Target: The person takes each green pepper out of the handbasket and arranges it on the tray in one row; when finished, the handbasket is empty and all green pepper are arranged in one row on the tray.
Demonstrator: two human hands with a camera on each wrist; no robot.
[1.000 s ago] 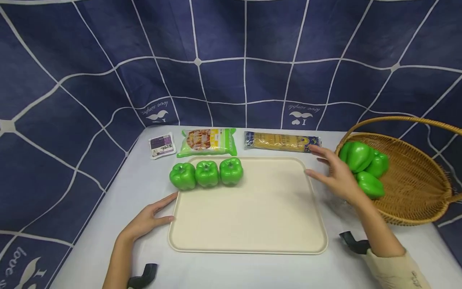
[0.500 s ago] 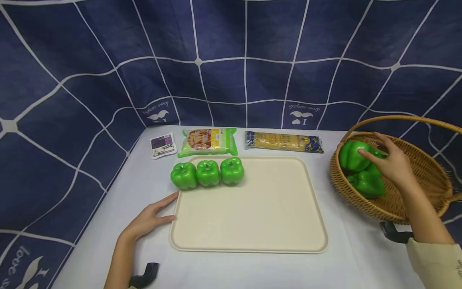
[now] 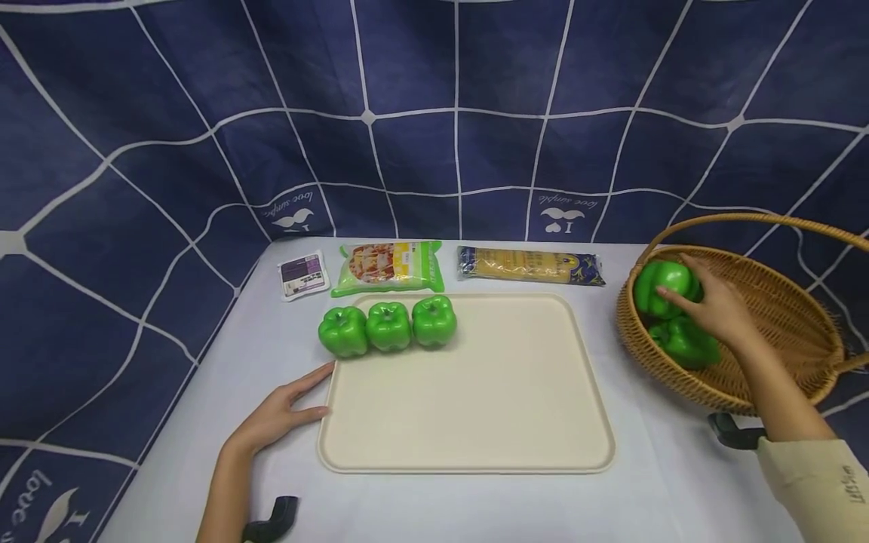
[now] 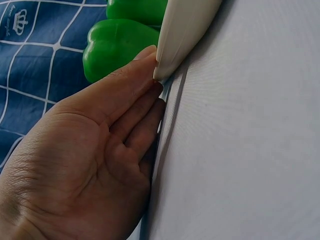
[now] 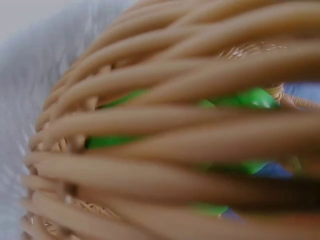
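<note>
"What are your hands doing?"

"My right hand (image 3: 720, 305) grips a glossy green bell pepper (image 3: 650, 283) in the brown wicker basket (image 3: 790, 317), right of the cream rectangular tray (image 3: 468, 407)."

"And the left?"

"My left hand (image 3: 274, 415) touches the tray's left edge, fingers extended (three more green peppers (image 3: 389, 326) sit in a row by its far-left corner)."

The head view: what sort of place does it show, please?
Likely a staged table rather than a real kitchen: a blue cloth hangs behind a white table, which holds a tray and a basket of green peppers.
</note>
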